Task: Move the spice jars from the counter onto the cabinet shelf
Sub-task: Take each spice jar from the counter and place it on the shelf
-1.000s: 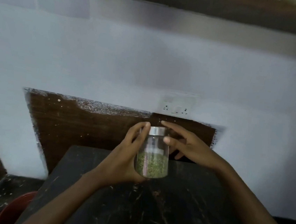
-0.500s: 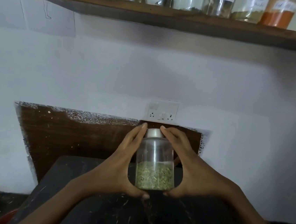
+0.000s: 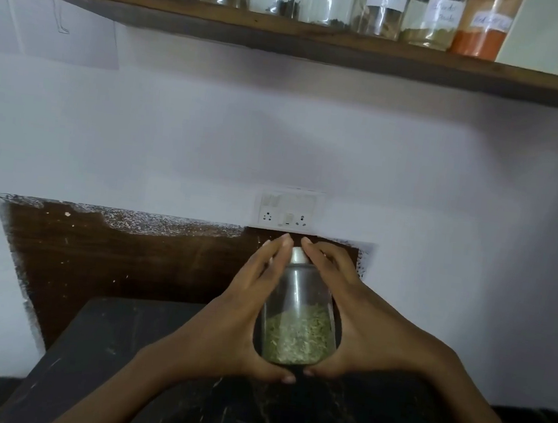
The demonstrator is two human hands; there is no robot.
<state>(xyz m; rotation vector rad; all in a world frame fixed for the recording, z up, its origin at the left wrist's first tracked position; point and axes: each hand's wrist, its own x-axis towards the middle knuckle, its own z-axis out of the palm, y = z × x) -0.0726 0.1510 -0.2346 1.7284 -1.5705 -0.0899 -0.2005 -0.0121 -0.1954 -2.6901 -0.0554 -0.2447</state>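
since both hands, left hand (image 3: 224, 322) & right hand (image 3: 371, 334), clasp the herb jar (image 3: 296, 327) w/ fingers (image 3: 274, 255) round it, it's steadied above the surface (image 3: 150, 370) for the shelf (image 3: 288, 40).

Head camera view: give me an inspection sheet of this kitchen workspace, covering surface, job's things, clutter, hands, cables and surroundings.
Surface: dark marble counter with pale veins.
Job's things: jar of green spice with a metal lid, held over the counter; shelf overhead carries a row of labelled jars.
Clutter: nothing seen.
Hands: left hand and right hand hold the jar from either side, thumbs under its base.
Cables: nothing seen.
Surroundings: white wall, socket plate, brown panel behind the counter.
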